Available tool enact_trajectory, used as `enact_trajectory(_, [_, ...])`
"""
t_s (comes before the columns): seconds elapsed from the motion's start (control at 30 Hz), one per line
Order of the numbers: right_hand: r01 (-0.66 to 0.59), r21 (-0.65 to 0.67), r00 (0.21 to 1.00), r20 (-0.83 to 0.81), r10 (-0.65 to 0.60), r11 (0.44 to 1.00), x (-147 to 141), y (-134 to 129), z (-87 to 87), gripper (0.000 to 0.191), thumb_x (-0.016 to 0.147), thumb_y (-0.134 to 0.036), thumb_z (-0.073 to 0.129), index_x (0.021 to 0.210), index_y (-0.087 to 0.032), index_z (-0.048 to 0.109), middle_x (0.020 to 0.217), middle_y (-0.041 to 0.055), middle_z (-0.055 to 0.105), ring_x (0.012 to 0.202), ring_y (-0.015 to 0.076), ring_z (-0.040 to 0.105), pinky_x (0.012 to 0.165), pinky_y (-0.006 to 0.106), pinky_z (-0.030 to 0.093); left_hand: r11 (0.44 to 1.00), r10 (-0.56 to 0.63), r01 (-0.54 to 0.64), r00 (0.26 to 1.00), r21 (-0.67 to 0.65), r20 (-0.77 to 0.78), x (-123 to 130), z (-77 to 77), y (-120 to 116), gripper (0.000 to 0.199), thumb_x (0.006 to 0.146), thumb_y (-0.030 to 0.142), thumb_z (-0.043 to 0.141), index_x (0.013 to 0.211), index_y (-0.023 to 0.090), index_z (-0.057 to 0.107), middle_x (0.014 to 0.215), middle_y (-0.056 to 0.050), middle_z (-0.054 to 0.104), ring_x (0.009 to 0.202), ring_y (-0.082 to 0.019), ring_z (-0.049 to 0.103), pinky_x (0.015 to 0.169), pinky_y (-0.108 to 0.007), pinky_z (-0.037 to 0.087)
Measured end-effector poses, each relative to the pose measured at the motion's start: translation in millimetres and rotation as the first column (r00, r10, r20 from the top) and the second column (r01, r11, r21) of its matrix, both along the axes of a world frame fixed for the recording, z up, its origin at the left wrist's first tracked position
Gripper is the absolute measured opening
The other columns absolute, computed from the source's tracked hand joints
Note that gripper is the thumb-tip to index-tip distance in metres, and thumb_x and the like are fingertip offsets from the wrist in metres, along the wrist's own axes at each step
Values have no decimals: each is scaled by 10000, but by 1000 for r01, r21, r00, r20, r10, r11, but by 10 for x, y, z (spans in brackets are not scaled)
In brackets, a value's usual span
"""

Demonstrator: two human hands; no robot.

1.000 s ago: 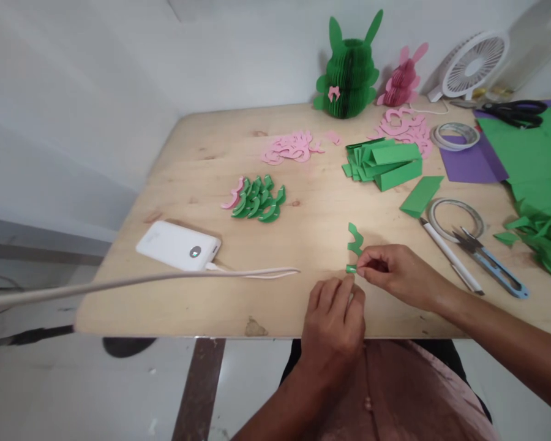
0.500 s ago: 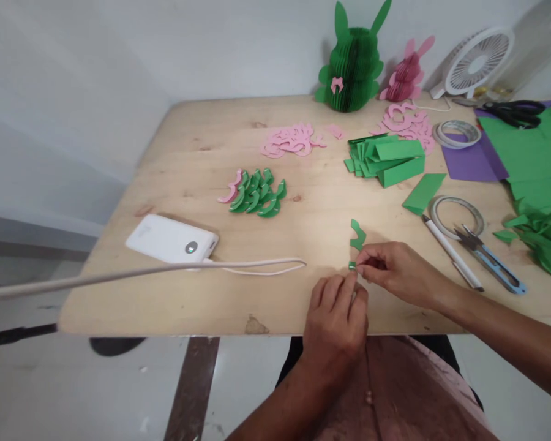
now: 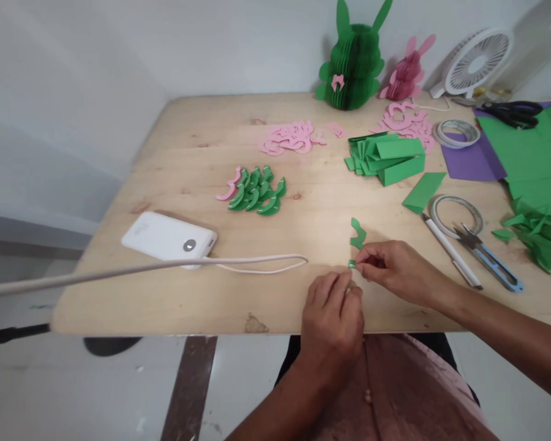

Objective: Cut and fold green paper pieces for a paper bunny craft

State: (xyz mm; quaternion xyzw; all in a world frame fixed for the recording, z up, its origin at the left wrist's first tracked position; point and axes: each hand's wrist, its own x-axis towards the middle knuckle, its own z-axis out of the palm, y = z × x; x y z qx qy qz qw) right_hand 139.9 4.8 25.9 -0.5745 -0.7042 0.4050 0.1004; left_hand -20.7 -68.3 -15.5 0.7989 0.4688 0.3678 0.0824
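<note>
My right hand [image 3: 390, 266] pinches thumb and forefinger together at a small green paper cutout [image 3: 351, 264] with a whitish stripe. Most of that cutout is hidden by my fingers. Close beside it, my left hand [image 3: 333, 306] rests on the table with fingers bent and together; what its fingertips hold, if anything, is hidden. Just beyond the right fingertips lies another wavy green paper cutout [image 3: 358, 233], flat on the wood. Farther left sits a pile of curved green cutouts [image 3: 256, 193] with pale stripes, a pink cutout [image 3: 230, 185] at its left edge.
A white power bank [image 3: 168, 237] and its cable [image 3: 257, 261] lie left. Pink cutouts [image 3: 289, 138], folded green paper [image 3: 388, 158] and a green paper rabbit [image 3: 356, 67] are toward the wall. Right are a pen [image 3: 452, 252], thread snips [image 3: 489, 258], a tape roll [image 3: 476, 215] and scissors [image 3: 509, 113].
My left hand has drawn back slightly down and left from the small cutout. My right hand stays almost in place, still pinching. The view has shifted a little.
</note>
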Motion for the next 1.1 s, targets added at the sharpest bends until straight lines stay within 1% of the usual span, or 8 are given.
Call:
enact_trajectory(0.1, [-10, -7, 1000, 11, 10, 1000, -16, 3, 41, 147, 768, -209, 513, 671, -193, 621, 592, -22, 579, 542, 109, 474, 518, 239, 331, 1000, 12, -12, 1000, 1, -14, -35, 33, 29, 155, 855, 99, 480, 905, 121, 625, 1096, -142, 662, 1027, -249, 574, 877, -427, 494])
enact_trajectory(0.2, [-17, -10, 999, 47, 17, 1000, -27, 8, 69, 156, 779, -218, 510, 676, -187, 623, 600, -17, 581, 550, 109, 478, 522, 237, 329, 1000, 0, 0, 1000, 3, -25, -65, 45, 61, 143, 848, 93, 481, 881, 121, 618, 1085, -135, 664, 1014, -249, 570, 865, -418, 481])
enact_trajectory(0.4, [-44, -4, 996, 84, 44, 999, -31, 13, 64, 172, 790, -216, 494, 675, -188, 619, 613, -12, 587, 566, 111, 485, 532, 239, 328, 1000, -30, 30, 999, 1, -45, -84, 15, 92, 149, 850, 89, 468, 883, 127, 609, 1086, -114, 668, 1000, -245, 557, 862, -415, 451])
enact_trajectory(0.77, [-36, 23, 992, 119, 33, 999, -50, 4, 66, 163, 794, -212, 515, 703, -190, 649, 625, -2, 600, 562, 114, 476, 537, 243, 314, 998, -38, 42, 994, 36, -104, -91, -26, 101, 137, 849, 91, 477, 874, 125, 607, 1100, -110, 664, 992, -242, 555, 849, -406, 443])
enact_trajectory(0.9, [-33, 21, 989, 146, 29, 999, -59, 1, 68, 168, 799, -215, 519, 701, -195, 655, 622, -2, 601, 573, 120, 487, 541, 247, 315, 997, -43, 49, 993, 52, -107, -89, -27, 103, 124, 839, 80, 489, 876, 112, 603, 1093, -120, 664, 987, -248, 557, 845, -411, 441])
enact_trajectory(1.1, [-24, 19, 990, 141, 22, 1000, -66, -5, 75, 156, 792, -213, 525, 700, -194, 649, 622, -6, 599, 574, 119, 495, 547, 246, 323, 998, -47, 52, 994, 40, -100, -83, -39, 102, 126, 850, 85, 478, 862, 126, 597, 1090, -114, 665, 987, -246, 554, 851, -410, 440])
